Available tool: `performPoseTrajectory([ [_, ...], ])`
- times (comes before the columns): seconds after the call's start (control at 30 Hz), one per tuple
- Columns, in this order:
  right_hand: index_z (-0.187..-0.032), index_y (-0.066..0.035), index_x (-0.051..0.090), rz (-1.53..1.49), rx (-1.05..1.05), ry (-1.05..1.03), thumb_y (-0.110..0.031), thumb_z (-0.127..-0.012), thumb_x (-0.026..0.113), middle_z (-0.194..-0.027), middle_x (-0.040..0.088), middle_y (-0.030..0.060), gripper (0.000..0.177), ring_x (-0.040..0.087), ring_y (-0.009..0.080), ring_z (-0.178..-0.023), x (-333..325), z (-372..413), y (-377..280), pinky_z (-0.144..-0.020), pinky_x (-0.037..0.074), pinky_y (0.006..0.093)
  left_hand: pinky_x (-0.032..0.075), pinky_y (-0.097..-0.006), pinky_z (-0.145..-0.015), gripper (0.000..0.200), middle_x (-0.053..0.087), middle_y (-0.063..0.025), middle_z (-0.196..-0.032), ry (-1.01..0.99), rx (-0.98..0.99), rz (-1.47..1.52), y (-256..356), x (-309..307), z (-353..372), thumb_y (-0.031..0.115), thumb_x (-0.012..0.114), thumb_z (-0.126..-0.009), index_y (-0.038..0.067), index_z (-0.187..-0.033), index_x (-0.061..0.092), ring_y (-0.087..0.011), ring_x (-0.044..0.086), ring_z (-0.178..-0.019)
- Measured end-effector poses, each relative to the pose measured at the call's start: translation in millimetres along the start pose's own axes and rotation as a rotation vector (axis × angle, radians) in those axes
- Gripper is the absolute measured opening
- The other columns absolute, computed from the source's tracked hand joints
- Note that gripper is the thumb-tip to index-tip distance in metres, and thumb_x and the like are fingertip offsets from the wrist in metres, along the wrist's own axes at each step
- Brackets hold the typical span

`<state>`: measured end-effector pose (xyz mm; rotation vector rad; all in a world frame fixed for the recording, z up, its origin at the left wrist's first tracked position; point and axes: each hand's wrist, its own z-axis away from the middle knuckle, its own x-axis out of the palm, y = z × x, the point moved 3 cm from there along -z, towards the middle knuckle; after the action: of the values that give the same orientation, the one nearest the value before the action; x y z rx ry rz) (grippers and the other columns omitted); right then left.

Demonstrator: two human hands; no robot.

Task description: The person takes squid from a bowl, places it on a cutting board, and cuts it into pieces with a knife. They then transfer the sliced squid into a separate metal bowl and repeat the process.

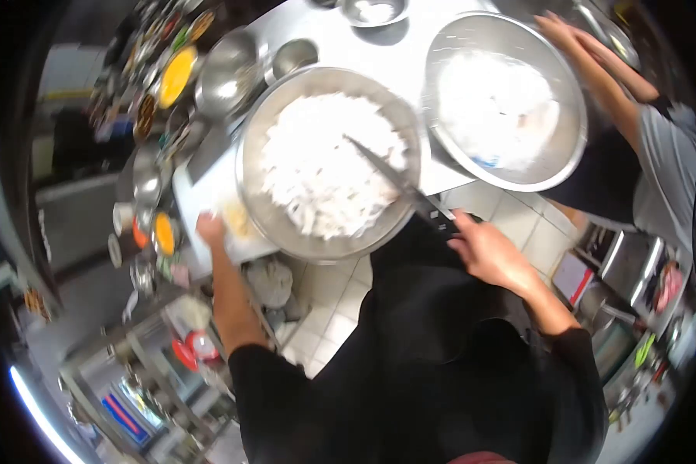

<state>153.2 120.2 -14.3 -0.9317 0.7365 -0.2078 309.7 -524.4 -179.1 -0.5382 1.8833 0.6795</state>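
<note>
My right hand (487,247) grips the black handle of a kitchen knife (394,176). The blade reaches over a large steel bowl (253,203), its tip above a heap of white cut pieces (317,155) whose kind I cannot make out. My left hand (210,228) is beside the white cutting board (192,193), left of the bowl. Its fingers are blurred, and whether they hold anything does not show. Small yellowish pieces (238,220) lie on the board near the bowl's rim.
A second large steel bowl (574,127) with whitish contents stands at the right, a co-worker's hands (561,35) near its far rim. Smaller steel bowls (228,73) stand beyond the board. Metal shelving (131,363) is at lower left, tiled floor (510,213) below.
</note>
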Motion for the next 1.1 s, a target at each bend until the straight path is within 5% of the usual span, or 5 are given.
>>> performPoseTrajectory([
  [0.2, -0.103, -0.001, 0.041, -0.046, -0.03, 0.007, -0.006, -0.086, 0.058, -0.06, 0.054, 0.0226, 0.025, 0.055, 0.0453, -0.066, -6, -3, 2, -0.057, 0.039, 0.0516, 0.048, -0.0254, -0.045, 0.022, 0.059, -0.006, -0.067, -0.284, -0.291, 0.613, 68, -54, -27, -0.004, 0.054, -0.076, -0.001, -0.097, 0.062, -0.0112, 0.053, -0.05],
  [0.47, -0.101, 0.001, 0.041, -0.103, -0.03, -0.028, -0.008, -0.088, 0.056, -0.059, 0.055, 0.0219, 0.022, 0.055, 0.0448, -0.062, -2, -1, 18, -0.056, 0.04, 0.0515, 0.039, -0.0327, -0.101, 0.048, 0.051, -0.0158, -0.134, -0.779, 0.807, 0.274, 449, -192, 2, -0.008, 0.059, -0.077, 0.003, -0.123, 0.056, -0.0286, 0.048, -0.125],
  [0.7, -0.109, 0.004, 0.045, -0.014, -0.052, -0.064, -0.001, -0.074, 0.062, -0.068, 0.062, 0.0236, 0.039, 0.063, 0.0411, -0.071, 5, 3, 23, -0.063, 0.049, 0.0493, 0.041, -0.0386, -0.097, 0.034, 0.058, -0.022, -0.116, -1.14, 1.24, 0.249, 665, -10, 122, 0.004, 0.057, -0.079, -0.004, -0.112, 0.059, -0.0369, 0.054, -0.108],
  [0.8, -0.11, 0.005, 0.045, -0.014, -0.06, -0.026, 0.002, -0.066, 0.064, -0.069, 0.063, 0.0234, 0.049, 0.064, 0.0409, -0.071, 6, 3, 26, -0.063, 0.05, 0.049, 0.038, -0.0433, -0.101, 0.072, 0.041, -0.0258, -0.136, -0.88, 1.128, 0.221, 706, 52, 157, 0.015, 0.062, -0.077, 0.001, -0.141, 0.032, -0.0375, 0.038, -0.129],
  [1.1, -0.111, 0.004, 0.044, -0.076, -0.078, 0.045, 0.003, -0.066, 0.062, -0.068, 0.062, 0.0236, 0.048, 0.063, 0.0411, -0.07, 7, 9, 25, -0.063, 0.05, 0.0487, 0.042, -0.0438, -0.095, 0.063, 0.052, -0.0291, -0.12, -0.635, 1.016, 0.344, 750, 103, 170, 0.035, 0.061, -0.079, -0.001, -0.128, 0.043, -0.0392, 0.05, -0.116],
])
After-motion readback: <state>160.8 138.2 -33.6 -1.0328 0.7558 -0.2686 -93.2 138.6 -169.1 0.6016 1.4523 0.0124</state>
